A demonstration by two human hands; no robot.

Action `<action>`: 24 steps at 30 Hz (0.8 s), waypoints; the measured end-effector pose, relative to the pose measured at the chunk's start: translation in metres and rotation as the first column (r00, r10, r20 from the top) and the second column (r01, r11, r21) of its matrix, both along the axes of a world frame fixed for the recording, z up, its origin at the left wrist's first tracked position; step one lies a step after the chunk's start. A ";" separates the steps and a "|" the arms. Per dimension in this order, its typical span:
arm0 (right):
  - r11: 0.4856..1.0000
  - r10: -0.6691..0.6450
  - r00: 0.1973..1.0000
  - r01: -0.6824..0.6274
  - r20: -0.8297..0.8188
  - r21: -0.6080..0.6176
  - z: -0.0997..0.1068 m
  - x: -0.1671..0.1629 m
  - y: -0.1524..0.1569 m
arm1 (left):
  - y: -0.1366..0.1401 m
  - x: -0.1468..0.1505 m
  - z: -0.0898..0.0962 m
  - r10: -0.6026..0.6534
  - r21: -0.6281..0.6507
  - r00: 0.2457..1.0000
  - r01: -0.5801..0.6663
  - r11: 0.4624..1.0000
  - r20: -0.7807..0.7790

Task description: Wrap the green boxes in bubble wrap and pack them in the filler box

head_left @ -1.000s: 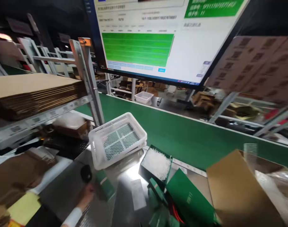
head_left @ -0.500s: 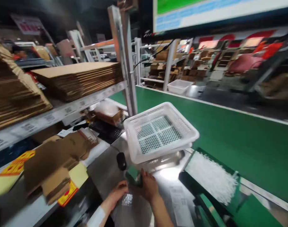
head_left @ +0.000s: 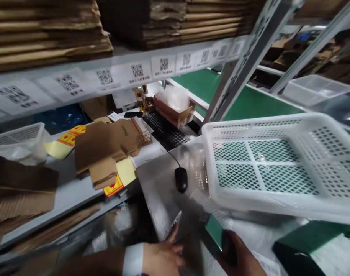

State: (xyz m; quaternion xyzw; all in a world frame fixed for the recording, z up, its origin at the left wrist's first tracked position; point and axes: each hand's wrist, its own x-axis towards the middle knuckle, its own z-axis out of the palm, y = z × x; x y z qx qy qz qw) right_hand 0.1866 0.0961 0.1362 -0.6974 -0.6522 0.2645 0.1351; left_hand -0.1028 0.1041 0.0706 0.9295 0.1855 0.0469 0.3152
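Cardboard stacks (head_left: pixel 43 38) lie on a shelf (head_left: pixel 85 78) across the upper frame. At centre, a mouse (head_left: pixel 181 180) sits on the table (head_left: pixel 154 191), a keyboard (head_left: pixel 166 130) behind it; right, a basket (head_left: pixel 261 205), with a small box (head_left: pixel 214 231) before it, lower centre.

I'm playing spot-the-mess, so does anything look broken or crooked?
Yes: the cardboard stack at upper left has a ragged, crumpled edge, and a brown cardboard piece lies crookedly, partly covering a yellow sheet.

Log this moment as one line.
left hand: by clear plastic | right hand: holding green box | black computer mouse: on metal tabletop
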 end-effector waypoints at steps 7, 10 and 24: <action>0.955 0.132 0.933 -0.210 0.333 0.211 -0.037 -0.028 0.041 | -0.001 -0.009 0.013 -0.162 0.277 0.984 0.178 0.944 -0.077; 0.942 0.133 0.911 -0.239 0.390 0.236 -0.040 -0.034 0.052 | -0.001 -0.009 0.018 -0.153 0.302 0.985 0.171 0.938 -0.082; 0.846 0.117 0.873 -0.338 0.473 0.413 -0.031 -0.046 0.040 | -0.007 -0.005 0.012 -0.050 0.132 0.999 0.051 0.990 -0.006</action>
